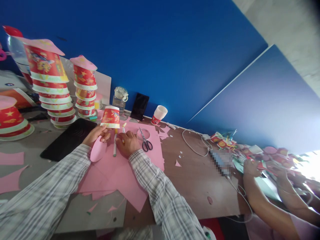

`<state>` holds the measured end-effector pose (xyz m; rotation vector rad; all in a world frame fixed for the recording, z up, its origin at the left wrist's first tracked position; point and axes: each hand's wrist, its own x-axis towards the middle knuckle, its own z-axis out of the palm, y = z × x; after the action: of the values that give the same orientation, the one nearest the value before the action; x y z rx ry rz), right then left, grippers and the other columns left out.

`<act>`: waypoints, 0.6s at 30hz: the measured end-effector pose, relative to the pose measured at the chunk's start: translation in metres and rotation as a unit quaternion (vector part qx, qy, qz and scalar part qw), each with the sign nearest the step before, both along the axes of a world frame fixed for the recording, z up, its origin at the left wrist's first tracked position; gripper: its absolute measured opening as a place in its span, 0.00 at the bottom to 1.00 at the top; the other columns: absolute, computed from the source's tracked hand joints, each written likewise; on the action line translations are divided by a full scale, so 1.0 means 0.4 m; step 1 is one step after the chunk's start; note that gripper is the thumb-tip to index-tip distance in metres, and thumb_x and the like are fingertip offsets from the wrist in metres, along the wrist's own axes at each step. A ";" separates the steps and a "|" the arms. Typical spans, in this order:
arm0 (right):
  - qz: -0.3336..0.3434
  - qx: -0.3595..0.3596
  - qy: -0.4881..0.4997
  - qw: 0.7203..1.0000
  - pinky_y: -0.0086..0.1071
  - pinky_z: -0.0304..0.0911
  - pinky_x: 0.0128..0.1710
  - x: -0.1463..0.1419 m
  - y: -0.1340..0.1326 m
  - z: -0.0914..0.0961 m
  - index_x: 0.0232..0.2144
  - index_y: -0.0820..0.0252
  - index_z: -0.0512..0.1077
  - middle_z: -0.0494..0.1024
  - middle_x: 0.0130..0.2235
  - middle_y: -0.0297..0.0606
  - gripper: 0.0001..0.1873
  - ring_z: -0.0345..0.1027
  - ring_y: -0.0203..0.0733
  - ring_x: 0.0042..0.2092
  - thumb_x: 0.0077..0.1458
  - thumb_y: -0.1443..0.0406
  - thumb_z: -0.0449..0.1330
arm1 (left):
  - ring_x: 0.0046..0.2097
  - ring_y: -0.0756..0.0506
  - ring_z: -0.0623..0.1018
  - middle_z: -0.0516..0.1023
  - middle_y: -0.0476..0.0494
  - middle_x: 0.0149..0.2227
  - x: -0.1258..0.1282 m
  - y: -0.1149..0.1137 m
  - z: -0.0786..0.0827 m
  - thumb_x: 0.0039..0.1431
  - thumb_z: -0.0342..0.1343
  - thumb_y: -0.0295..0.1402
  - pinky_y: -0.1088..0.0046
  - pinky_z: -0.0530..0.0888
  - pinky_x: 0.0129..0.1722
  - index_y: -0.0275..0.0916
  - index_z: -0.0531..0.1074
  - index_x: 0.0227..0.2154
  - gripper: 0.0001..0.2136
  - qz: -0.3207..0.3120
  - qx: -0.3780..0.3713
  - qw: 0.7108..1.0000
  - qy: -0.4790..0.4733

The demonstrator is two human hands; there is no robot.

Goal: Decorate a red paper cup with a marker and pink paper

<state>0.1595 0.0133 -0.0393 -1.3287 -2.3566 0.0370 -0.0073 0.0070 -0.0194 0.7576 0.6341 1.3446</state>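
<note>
My left hand (97,135) is closed at the rim of an upside-down red paper cup (110,116). A pink paper oval (98,150) hangs from the same hand, below the fingers. My right hand (129,143) rests on pink paper sheets (127,176), its fingers curled around a white marker (124,127) whose upper end sticks out beyond them. Just left of that hand lies a second marker (115,145) with a yellow band. Scissors (146,142) with dark handles and a roll of clear tape (143,134) lie to its right.
Stacked cups with pink paper tops stand left, one tall stack (56,86) and another (85,90). A dark tablet (68,138) lies before them. Behind are a glass jar (120,100), a phone (139,106) and white-topped cups (159,115). Another person's arm (262,193) reaches in at right.
</note>
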 end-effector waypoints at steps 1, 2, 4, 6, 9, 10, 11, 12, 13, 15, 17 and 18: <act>0.000 -0.002 -0.002 1.000 0.35 0.53 0.42 -0.001 0.001 0.000 0.45 0.50 0.68 0.71 0.40 0.38 0.18 0.65 0.42 0.41 0.60 0.52 0.47 | 0.13 0.56 0.54 0.59 0.53 0.18 0.001 -0.001 0.000 0.50 0.50 0.36 0.76 0.56 0.12 0.36 0.63 0.21 0.09 0.005 0.000 1.000 0.001; 0.000 -0.006 -0.004 1.000 0.35 0.53 0.42 -0.001 0.002 -0.001 0.45 0.51 0.69 0.71 0.40 0.38 0.18 0.65 0.42 0.41 0.60 0.52 0.47 | 0.12 0.56 0.54 0.59 0.53 0.18 0.002 -0.001 0.001 0.50 0.50 0.36 0.76 0.56 0.12 0.36 0.63 0.21 0.09 0.013 -0.001 1.000 0.004; -0.001 -0.011 -0.003 1.000 0.35 0.53 0.42 -0.002 0.004 -0.002 0.45 0.50 0.68 0.70 0.39 0.38 0.18 0.65 0.42 0.41 0.59 0.52 0.48 | 0.12 0.56 0.55 0.59 0.53 0.19 0.004 -0.003 0.004 0.50 0.50 0.36 0.76 0.57 0.12 0.36 0.63 0.22 0.09 0.024 -0.002 1.000 0.008; -0.002 -0.013 -0.002 1.000 0.35 0.52 0.41 -0.003 0.007 -0.002 0.45 0.50 0.68 0.70 0.39 0.37 0.17 0.65 0.43 0.41 0.59 0.52 0.47 | 0.12 0.56 0.55 0.58 0.53 0.19 0.005 -0.004 0.008 0.50 0.51 0.36 0.76 0.57 0.11 0.36 0.63 0.22 0.09 0.025 -0.004 1.000 0.008; -0.010 -0.008 -0.011 1.000 0.35 0.52 0.41 -0.002 0.011 0.000 0.43 0.52 0.69 0.70 0.39 0.38 0.18 0.64 0.43 0.40 0.60 0.52 0.46 | 0.12 0.56 0.55 0.57 0.53 0.19 0.002 -0.005 0.009 0.50 0.51 0.36 0.76 0.56 0.11 0.35 0.62 0.22 0.09 0.016 -0.007 1.000 0.010; -0.015 -0.007 -0.016 1.000 0.35 0.52 0.40 -0.002 0.011 0.000 0.42 0.53 0.69 0.70 0.38 0.39 0.19 0.64 0.43 0.40 0.60 0.52 0.45 | 0.12 0.56 0.55 0.57 0.54 0.18 0.001 -0.005 0.007 0.50 0.51 0.37 0.76 0.57 0.11 0.35 0.62 0.22 0.10 0.012 -0.007 1.000 0.010; -0.020 -0.007 -0.022 1.000 0.36 0.52 0.40 -0.001 0.012 0.001 0.41 0.54 0.69 0.70 0.38 0.39 0.20 0.64 0.43 0.40 0.60 0.51 0.44 | 0.12 0.56 0.55 0.57 0.54 0.18 -0.001 -0.004 0.006 0.50 0.50 0.37 0.76 0.57 0.11 0.35 0.62 0.22 0.10 0.007 -0.007 1.000 0.011; -0.026 -0.007 -0.027 0.999 0.36 0.52 0.40 -0.001 0.012 0.001 0.40 0.54 0.69 0.69 0.38 0.39 0.20 0.64 0.43 0.40 0.60 0.50 0.44 | 0.12 0.56 0.55 0.56 0.54 0.17 -0.002 -0.003 0.003 0.50 0.50 0.38 0.76 0.58 0.12 0.35 0.62 0.22 0.10 0.003 -0.007 1.000 0.011; -0.030 -0.007 -0.034 0.999 0.36 0.52 0.40 0.000 0.012 0.001 0.41 0.54 0.69 0.69 0.38 0.40 0.21 0.64 0.44 0.40 0.60 0.50 0.44 | 0.12 0.55 0.55 0.56 0.55 0.16 -0.004 -0.001 0.001 0.50 0.50 0.38 0.76 0.58 0.12 0.35 0.62 0.21 0.11 -0.002 -0.007 1.000 0.012; -0.036 -0.009 -0.047 0.998 0.37 0.52 0.41 0.000 0.011 0.001 0.43 0.53 0.68 0.69 0.39 0.41 0.22 0.63 0.45 0.41 0.59 0.48 0.44 | 0.12 0.55 0.55 0.55 0.55 0.15 -0.006 0.003 -0.005 0.50 0.50 0.39 0.76 0.59 0.13 0.36 0.61 0.20 0.12 -0.010 -0.007 1.000 0.014; -0.042 -0.011 -0.053 0.998 0.38 0.53 0.42 0.000 0.010 0.000 0.45 0.53 0.66 0.68 0.40 0.42 0.23 0.63 0.47 0.42 0.58 0.47 0.44 | 0.12 0.55 0.55 0.54 0.55 0.13 -0.007 0.006 -0.009 0.51 0.49 0.39 0.76 0.59 0.13 0.36 0.61 0.20 0.12 -0.017 -0.006 1.000 0.016; -0.045 -0.013 -0.052 0.998 0.39 0.53 0.42 0.000 0.009 -0.001 0.46 0.53 0.66 0.67 0.41 0.42 0.24 0.63 0.47 0.43 0.57 0.47 0.45 | 0.12 0.55 0.55 0.54 0.55 0.13 -0.008 0.006 -0.011 0.51 0.49 0.39 0.76 0.60 0.13 0.36 0.61 0.20 0.12 -0.018 -0.005 1.000 0.016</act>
<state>0.1595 0.0169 -0.0397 -1.4794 -2.3854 -0.0296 -0.0105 0.0096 -0.0236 0.7812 0.6490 1.2973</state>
